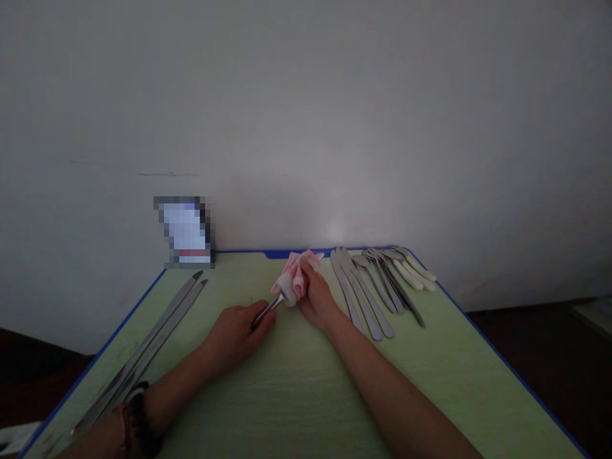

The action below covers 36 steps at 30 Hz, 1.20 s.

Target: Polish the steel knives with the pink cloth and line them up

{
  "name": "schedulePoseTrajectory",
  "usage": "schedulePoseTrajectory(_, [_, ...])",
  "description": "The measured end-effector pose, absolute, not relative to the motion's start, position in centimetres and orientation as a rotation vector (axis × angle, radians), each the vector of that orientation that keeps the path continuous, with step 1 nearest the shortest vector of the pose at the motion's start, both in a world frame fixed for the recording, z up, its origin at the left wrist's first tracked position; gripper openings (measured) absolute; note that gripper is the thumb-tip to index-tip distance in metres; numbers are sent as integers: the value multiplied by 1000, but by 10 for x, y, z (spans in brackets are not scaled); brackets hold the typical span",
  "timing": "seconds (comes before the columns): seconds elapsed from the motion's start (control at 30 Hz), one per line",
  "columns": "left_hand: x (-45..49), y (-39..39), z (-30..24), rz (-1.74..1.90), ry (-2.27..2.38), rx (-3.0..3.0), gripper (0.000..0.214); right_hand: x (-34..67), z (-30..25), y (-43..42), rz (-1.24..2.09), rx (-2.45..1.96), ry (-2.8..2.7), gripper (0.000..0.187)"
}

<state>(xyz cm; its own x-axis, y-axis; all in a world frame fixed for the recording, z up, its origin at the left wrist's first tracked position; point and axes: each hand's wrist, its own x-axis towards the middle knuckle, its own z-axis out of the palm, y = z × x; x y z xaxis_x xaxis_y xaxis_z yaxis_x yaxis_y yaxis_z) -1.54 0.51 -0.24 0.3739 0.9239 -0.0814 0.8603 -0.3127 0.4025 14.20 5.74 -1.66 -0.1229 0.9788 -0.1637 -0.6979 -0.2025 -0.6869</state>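
My left hand (239,331) rests on the green table (296,395) with its fingers closed round the handle of a metal utensil (266,310). The utensil's far end is wrapped in a pink and white cloth (292,275). My right hand (317,298) grips that cloth, its fingers pressed round the covered end. I cannot tell which kind of utensil it is, as the cloth hides its head.
Several metal utensils (377,287), some with white handles, lie in a row at the table's back right. Two long metal pieces (157,335) lie along the left edge. A blurred-out small object (185,233) stands at the back left against the wall.
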Motion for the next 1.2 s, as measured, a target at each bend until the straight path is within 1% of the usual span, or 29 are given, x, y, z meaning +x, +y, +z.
schedulePoseTrajectory(0.43, [-15,5,-2,247,1564,2279,32,141,-15,56,1656,-737,-514,32])
schedulePoseTrajectory(0.8, [-16,4,-4,237,1561,2269,31,141,-16,57,1637,-749,-577,37])
schedulePoseTrajectory(1.2, [-16,6,-6,252,1563,2262,29,140,-17,57,1653,-769,-558,36])
